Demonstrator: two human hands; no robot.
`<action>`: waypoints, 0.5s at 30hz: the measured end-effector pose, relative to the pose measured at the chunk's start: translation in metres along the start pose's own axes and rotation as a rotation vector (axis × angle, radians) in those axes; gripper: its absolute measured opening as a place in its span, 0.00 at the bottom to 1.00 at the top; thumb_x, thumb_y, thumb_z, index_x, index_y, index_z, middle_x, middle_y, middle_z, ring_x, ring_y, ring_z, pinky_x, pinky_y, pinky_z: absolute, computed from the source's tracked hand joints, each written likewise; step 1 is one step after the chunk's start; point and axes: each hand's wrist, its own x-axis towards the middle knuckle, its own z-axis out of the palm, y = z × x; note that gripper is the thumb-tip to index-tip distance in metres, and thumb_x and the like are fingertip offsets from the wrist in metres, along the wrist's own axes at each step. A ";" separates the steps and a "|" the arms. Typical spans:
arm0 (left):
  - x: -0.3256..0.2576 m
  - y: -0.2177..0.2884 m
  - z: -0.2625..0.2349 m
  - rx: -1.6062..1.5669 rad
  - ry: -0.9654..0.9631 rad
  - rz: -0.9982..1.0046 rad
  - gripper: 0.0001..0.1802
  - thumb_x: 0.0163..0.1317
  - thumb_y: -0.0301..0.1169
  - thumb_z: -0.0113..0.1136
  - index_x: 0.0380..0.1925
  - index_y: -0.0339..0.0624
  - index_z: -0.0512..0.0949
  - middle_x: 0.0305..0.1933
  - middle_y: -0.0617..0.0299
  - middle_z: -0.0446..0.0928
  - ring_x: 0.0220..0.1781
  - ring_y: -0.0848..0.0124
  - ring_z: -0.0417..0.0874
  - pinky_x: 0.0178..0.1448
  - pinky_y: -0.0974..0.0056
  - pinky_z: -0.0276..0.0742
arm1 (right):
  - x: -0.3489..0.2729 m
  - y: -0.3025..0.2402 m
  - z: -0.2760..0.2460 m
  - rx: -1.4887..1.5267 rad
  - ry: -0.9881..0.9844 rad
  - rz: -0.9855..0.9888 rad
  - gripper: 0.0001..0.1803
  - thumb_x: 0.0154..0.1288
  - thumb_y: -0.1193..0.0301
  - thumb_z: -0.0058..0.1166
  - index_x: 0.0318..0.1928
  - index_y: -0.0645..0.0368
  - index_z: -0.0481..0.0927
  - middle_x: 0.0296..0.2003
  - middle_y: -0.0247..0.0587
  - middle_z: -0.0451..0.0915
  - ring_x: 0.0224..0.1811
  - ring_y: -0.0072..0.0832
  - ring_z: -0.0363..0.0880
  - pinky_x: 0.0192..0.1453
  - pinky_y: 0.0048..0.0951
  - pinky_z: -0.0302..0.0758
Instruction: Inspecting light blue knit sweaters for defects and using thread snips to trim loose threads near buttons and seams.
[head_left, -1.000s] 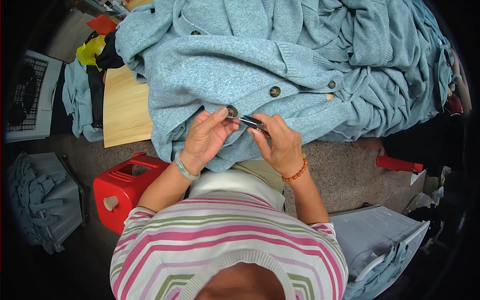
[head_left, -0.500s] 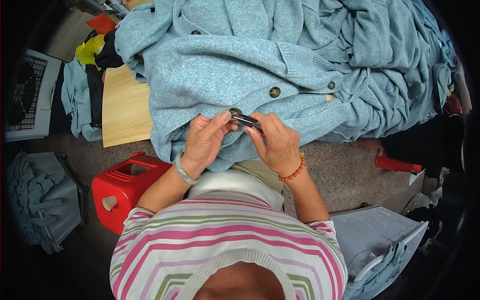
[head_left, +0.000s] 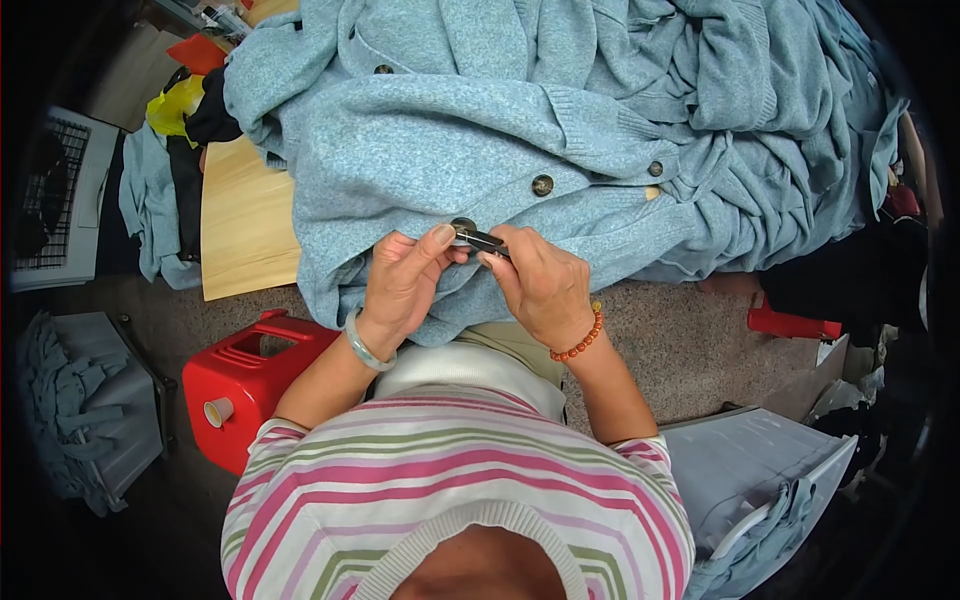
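Note:
A light blue knit cardigan lies spread over the table, its near edge hanging toward my lap. My left hand pinches a dark button at that edge between thumb and fingers. Closed around a small black tool that looks like thread snips, my right hand keeps its tip against the button. The fingers cover part of the tool, so I cannot see whether its blades are apart. Another dark button shows farther up the front.
More blue knitwear is heaped at the right. The wooden table shows at left, near a red plastic stool. Grey bins with blue garments stand low on both sides. Someone's dark-clothed leg is at far right.
The whole view has shifted slightly. Both hands keep the same hold, with the tool's tip still at the button.

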 end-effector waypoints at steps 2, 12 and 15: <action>0.000 -0.001 -0.002 0.003 -0.013 0.005 0.10 0.68 0.31 0.56 0.35 0.35 0.82 0.39 0.55 0.82 0.40 0.69 0.80 0.50 0.63 0.75 | 0.000 0.000 0.000 0.002 0.001 -0.009 0.12 0.64 0.65 0.59 0.43 0.58 0.76 0.29 0.40 0.78 0.24 0.36 0.80 0.25 0.34 0.74; 0.001 -0.002 -0.001 -0.010 -0.016 0.022 0.10 0.67 0.30 0.59 0.38 0.33 0.83 0.39 0.55 0.83 0.39 0.71 0.81 0.48 0.65 0.76 | -0.001 0.002 0.002 0.025 0.000 0.009 0.12 0.64 0.65 0.59 0.44 0.57 0.76 0.30 0.39 0.80 0.24 0.36 0.80 0.25 0.32 0.72; 0.001 -0.002 0.000 -0.005 -0.013 0.027 0.09 0.66 0.30 0.59 0.37 0.33 0.83 0.38 0.55 0.83 0.39 0.70 0.81 0.48 0.65 0.76 | -0.001 0.000 0.001 0.015 -0.006 0.015 0.12 0.64 0.66 0.59 0.44 0.57 0.77 0.30 0.39 0.80 0.25 0.36 0.80 0.25 0.32 0.73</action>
